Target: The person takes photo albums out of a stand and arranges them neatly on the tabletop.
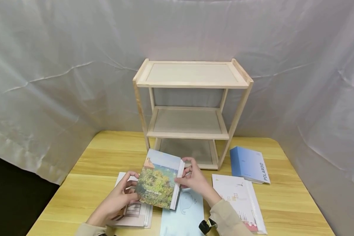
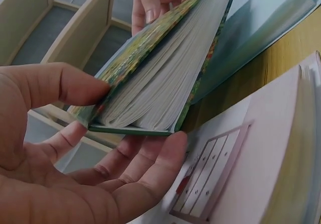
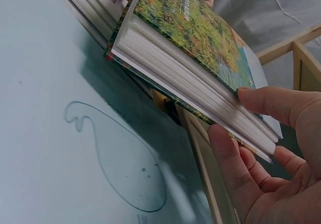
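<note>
Both hands hold a photo album point(image 1: 159, 180) with a painted garden-and-sea cover, raised and tilted above the table. My left hand point(image 1: 122, 198) grips its spine side, thumb on the cover and fingers beneath, as the left wrist view shows. On the page-edge side, my right hand point(image 1: 196, 180) pinches the album between thumb and fingers. Under it lies a light blue album point(image 3: 45, 133) with a whale drawing. Partly hidden below my left hand is a pale pink album point(image 2: 271, 148) with a drawn window-like frame.
A three-tier wooden shelf point(image 1: 191, 135) stands behind the hands. To the right lie a white album point(image 1: 233, 196) with small drawings and a thick blue album point(image 1: 249, 164) marked POLAROID. Grey cloth point(image 1: 47, 65) hangs around the wooden table point(image 1: 106, 154).
</note>
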Demonstrator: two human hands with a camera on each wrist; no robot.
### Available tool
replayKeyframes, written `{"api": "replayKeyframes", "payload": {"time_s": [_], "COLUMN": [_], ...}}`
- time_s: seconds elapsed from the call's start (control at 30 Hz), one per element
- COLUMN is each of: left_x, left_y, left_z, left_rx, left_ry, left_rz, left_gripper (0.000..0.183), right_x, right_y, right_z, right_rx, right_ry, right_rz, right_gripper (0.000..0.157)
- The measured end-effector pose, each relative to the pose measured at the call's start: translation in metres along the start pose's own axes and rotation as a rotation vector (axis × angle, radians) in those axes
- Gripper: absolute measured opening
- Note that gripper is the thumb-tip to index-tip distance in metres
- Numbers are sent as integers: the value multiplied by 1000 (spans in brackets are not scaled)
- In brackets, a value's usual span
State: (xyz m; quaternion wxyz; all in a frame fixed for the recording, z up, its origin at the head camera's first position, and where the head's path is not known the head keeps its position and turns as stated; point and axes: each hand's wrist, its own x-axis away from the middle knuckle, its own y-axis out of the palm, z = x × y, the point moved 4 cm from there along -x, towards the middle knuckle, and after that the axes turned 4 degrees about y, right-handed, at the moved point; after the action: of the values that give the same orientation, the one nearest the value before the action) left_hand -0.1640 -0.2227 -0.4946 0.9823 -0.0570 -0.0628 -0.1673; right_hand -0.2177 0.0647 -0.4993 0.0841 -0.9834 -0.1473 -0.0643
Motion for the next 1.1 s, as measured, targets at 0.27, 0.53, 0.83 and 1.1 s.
{"api": "replayKeyframes", "payload": {"time_s": [0.27,0.53,0.83,1.1], "left_x": [10,16,32,44], "left_y": [-4,-16,-28,-37], "left_z": [-2,-3,-8,-9], "left_rx": [-5,-16,70,118], "left_ry": [-7,-3,-34,-21], "left_rz": [-35,-15,-26,-98], "left_gripper": [59,57,51,48], "right_x": [7,9,11,13], "right_y": [8,18,39,54], "right_z": [-2,-6,-9,-14], "right_rx": [14,25,43,39], "right_ry": [-19,-41,-46,-44], "right_rz": [-22,-28,-24,-31], "right_gripper": [80,81,80,81]}}
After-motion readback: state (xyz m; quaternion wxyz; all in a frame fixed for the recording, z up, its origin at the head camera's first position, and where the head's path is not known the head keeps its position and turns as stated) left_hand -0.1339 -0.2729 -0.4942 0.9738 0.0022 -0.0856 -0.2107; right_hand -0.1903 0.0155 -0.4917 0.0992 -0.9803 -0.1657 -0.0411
